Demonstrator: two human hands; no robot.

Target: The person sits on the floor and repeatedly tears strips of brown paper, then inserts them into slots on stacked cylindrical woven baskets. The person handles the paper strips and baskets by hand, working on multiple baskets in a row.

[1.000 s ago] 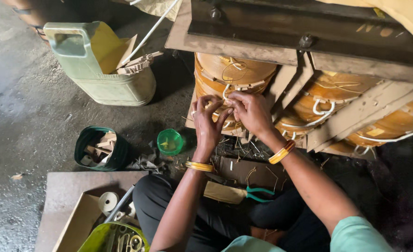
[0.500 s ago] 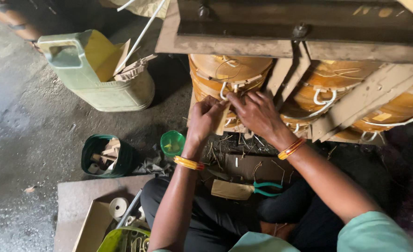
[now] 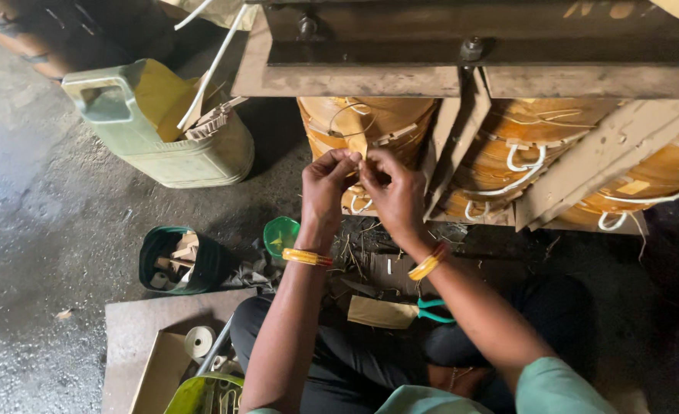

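Amber-orange insulating paper wrapped the leftmost coil (image 3: 366, 123) of a large transformer core, and that coil was the centre of the scene. Both hands met just in front of its lower face. The left hand (image 3: 326, 180) and the right hand (image 3: 391, 190) had their fingertips pinched narrowly together on a thin yellowish strip (image 3: 356, 146) that ran up against the coil; what lay between the fingertips was too small to make out. A yellow bangle sat on each wrist.

Judged from the pose, the work called for small, steady pulls with the strip kept flat against the winding, so that the paper would not tear or crease.

Room was tight. A rusty steel frame (image 3: 462, 80) overhung the coil from above, and a slanted wooden brace (image 3: 451, 153) stood just right of the right hand. Two more coils lay further right. Left of the coil stood a cut-open green jerrycan (image 3: 163, 130) holding scraps. Below the coil, toward the person's lap, sat a small green cup (image 3: 281, 235), a dark pot of offcuts (image 3: 177, 261) and green-handled scissors (image 3: 435, 309).
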